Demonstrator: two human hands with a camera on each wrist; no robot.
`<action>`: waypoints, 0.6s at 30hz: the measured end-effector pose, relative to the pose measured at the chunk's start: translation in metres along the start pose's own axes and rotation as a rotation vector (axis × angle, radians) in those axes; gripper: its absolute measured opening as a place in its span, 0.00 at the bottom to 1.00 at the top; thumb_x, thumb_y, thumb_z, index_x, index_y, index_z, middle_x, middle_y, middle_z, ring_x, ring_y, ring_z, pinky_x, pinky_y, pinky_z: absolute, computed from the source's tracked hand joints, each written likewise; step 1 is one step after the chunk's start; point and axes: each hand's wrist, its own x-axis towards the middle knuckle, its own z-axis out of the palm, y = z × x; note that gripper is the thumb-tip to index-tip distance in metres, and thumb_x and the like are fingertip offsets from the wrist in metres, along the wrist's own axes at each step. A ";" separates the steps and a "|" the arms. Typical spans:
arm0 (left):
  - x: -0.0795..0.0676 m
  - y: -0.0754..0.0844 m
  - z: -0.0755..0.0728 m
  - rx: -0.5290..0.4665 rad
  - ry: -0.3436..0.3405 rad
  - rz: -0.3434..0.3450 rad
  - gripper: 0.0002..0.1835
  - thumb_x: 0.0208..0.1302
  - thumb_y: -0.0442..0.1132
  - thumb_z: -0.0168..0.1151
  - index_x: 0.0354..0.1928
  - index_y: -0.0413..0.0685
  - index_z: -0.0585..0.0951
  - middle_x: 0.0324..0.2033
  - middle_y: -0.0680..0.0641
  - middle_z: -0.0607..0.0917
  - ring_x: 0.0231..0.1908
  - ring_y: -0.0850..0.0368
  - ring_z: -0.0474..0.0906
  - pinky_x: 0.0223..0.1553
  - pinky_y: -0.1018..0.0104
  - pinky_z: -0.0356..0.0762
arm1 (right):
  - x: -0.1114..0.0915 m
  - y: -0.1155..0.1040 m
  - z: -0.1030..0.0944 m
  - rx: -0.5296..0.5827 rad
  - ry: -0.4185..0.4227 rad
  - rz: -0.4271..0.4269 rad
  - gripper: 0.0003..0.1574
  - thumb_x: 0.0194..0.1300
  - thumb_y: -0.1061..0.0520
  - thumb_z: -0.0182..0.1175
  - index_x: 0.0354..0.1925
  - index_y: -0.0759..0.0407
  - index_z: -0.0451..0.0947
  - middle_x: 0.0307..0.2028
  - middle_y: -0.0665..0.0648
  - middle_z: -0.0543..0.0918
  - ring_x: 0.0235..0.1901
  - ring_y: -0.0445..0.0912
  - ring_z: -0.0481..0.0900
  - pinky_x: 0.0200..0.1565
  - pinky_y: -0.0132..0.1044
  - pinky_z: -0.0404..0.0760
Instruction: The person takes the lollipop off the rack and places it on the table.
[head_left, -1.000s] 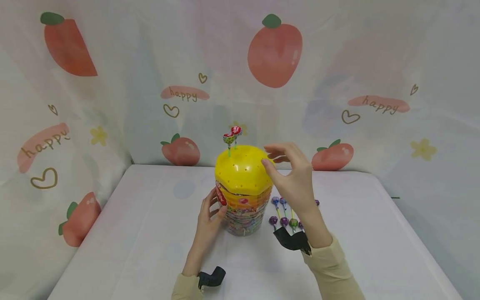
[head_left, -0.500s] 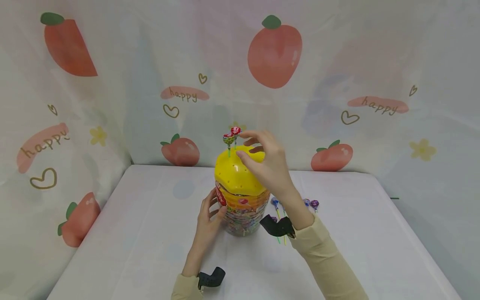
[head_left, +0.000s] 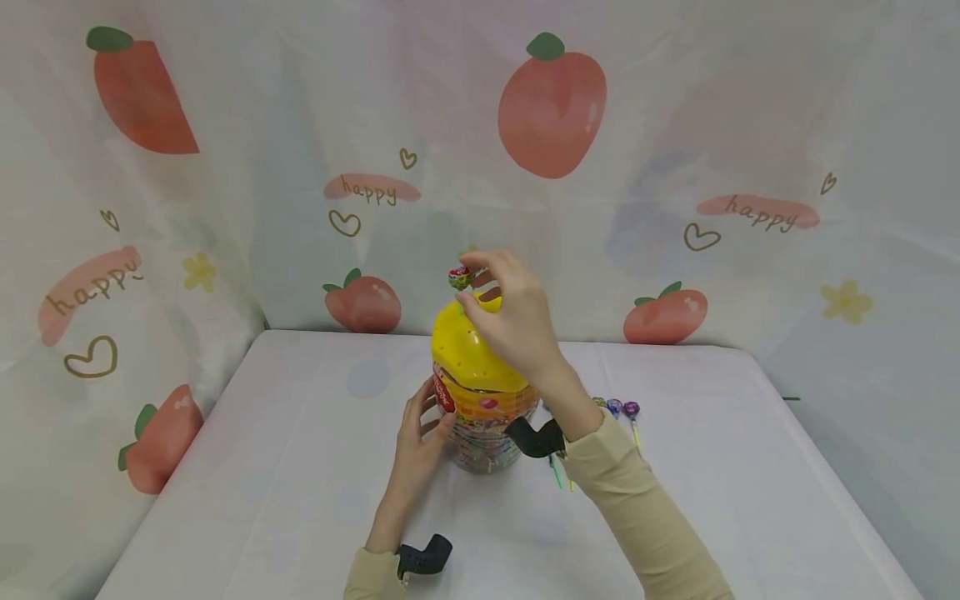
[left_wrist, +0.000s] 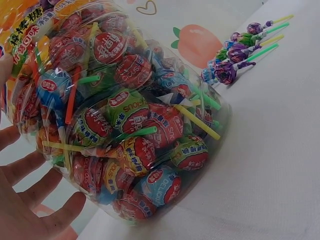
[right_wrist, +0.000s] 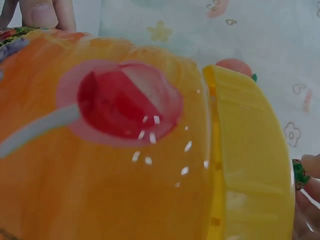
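Note:
A clear jar of lollipops [head_left: 480,450] with a domed yellow lid [head_left: 459,346] stands upright on the table. My left hand [head_left: 420,437] holds the jar's left side; its spread fingers and thumb also show in the left wrist view. A lollipop [head_left: 459,278] in a green and red wrapper sticks up from the top of the lid. My right hand [head_left: 513,312] is above the lid, with thumb and index finger curled round that lollipop's head. In the right wrist view, a green wrapped candy [right_wrist: 300,174] meets the fingertips. A second, red lollipop is hidden behind the right hand.
Several loose lollipops [left_wrist: 240,52] lie in rows on the white table [head_left: 315,483], right of the jar and partly behind the right forearm. A printed cloth backdrop [head_left: 450,100] rises behind the table and along its sides.
My right hand has moved left across the lid to the upright lollipops, and its fingers have closed in around the green and red one. The left hand and jar stay put.

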 end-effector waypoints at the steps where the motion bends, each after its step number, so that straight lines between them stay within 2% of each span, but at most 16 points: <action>1: 0.000 0.000 0.000 0.000 0.000 0.002 0.35 0.67 0.39 0.57 0.73 0.50 0.57 0.67 0.39 0.66 0.66 0.40 0.64 0.62 0.38 0.69 | 0.000 0.000 0.001 -0.008 0.001 -0.004 0.22 0.60 0.62 0.64 0.53 0.64 0.76 0.46 0.60 0.80 0.42 0.50 0.80 0.44 0.42 0.84; 8: 0.000 0.000 0.000 -0.011 0.000 0.014 0.34 0.67 0.38 0.57 0.73 0.50 0.57 0.67 0.39 0.66 0.66 0.40 0.64 0.62 0.38 0.68 | 0.002 -0.001 0.006 -0.039 0.025 -0.019 0.18 0.62 0.62 0.63 0.51 0.64 0.78 0.43 0.59 0.81 0.39 0.48 0.80 0.44 0.39 0.84; 18: 0.001 -0.004 0.001 -0.008 -0.003 0.009 0.35 0.67 0.39 0.57 0.73 0.51 0.57 0.67 0.39 0.66 0.66 0.40 0.64 0.62 0.38 0.68 | 0.004 0.003 0.006 0.013 0.069 -0.040 0.15 0.62 0.62 0.63 0.48 0.63 0.79 0.42 0.58 0.81 0.39 0.48 0.81 0.42 0.39 0.84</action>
